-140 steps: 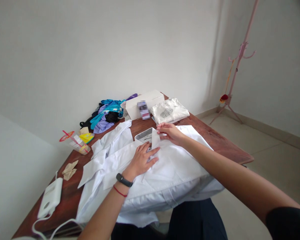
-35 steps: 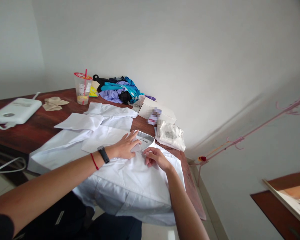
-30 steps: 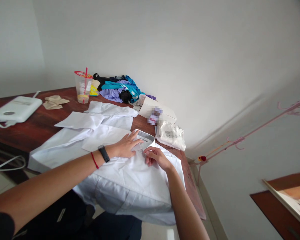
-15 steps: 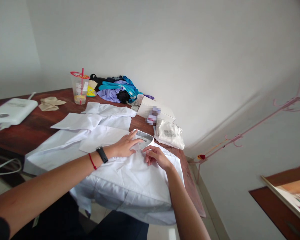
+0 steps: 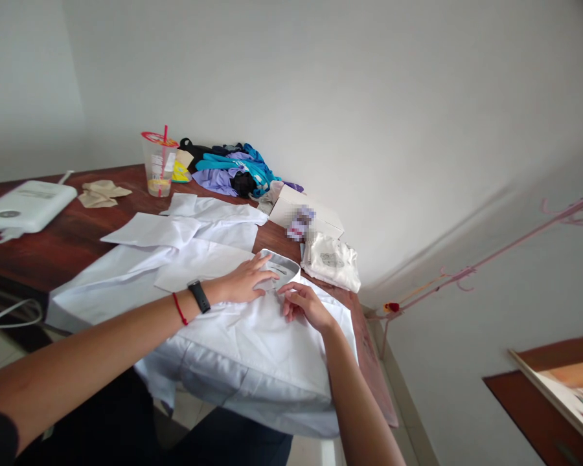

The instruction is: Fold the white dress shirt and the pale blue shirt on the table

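Note:
A white collared shirt lies spread over the brown table, its hem hanging off the near edge. My left hand rests flat on the shirt just below the collar, fingers stretched out. My right hand sits beside it on the right, fingers curled and pinching the shirt fabric near the collar. A black band and a red string circle my left wrist.
A plastic cup with a red straw stands at the back. Behind it lies a pile of blue and purple clothes. A white box, a folded white garment, a white device with cord and a pink coat stand are around.
Since 4.7 s ago the view has swung round to the right side of the table. In the last second both hands have stayed at the collar with hardly any movement.

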Motion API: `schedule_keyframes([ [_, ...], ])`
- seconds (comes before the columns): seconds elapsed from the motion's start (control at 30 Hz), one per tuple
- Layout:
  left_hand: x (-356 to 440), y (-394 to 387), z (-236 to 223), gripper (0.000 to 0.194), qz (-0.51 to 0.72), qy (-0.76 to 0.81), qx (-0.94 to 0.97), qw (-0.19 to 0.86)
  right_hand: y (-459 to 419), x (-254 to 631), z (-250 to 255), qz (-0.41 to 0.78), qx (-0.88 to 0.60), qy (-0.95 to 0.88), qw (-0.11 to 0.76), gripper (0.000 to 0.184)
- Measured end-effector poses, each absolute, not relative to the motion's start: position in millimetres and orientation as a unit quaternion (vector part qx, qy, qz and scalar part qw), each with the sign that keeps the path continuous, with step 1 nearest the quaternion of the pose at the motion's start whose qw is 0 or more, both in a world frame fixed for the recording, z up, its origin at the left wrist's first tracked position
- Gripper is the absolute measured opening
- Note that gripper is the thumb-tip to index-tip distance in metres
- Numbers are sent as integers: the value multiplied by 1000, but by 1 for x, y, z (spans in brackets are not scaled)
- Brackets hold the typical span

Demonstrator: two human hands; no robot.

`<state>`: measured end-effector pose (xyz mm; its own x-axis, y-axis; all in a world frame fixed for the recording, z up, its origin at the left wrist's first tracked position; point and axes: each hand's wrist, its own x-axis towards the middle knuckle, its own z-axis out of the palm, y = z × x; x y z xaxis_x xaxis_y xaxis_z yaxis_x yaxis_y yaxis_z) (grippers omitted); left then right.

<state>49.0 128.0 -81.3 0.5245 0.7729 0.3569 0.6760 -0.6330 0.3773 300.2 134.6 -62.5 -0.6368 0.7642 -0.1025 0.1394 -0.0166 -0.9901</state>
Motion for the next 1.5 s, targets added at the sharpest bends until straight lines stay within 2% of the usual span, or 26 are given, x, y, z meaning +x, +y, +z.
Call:
schedule_keyframes([
  [0.17,48,130,-82,52,260,408,869,100,132,299,-58,610,-360,-661,248,32],
  [0.47,49,128,-77,39,238,430,866,97,138,303,-63,586,-392,-639,307,25],
  [0.63,49,129,-77,37,237,425,868,97,138,301,-63,582,-405,-633,310,22],
  [1.2,51,124,-77,35,248,410,874,78,135,299,-61,583,-404,-630,317,32],
  [1.27,55,116,-71,40,235,426,872,49,134,298,-60,583,-407,-628,315,32],
  [1.37,56,89,-56,58,173,462,870,-10,134,296,-59,593,-410,-627,297,35],
  [1.43,49,65,-43,63,121,470,874,12,135,295,-59,599,-403,-630,285,37],
  [1.5,32,41,-31,58,106,468,875,71,136,296,-60,598,-398,-635,285,38],
])
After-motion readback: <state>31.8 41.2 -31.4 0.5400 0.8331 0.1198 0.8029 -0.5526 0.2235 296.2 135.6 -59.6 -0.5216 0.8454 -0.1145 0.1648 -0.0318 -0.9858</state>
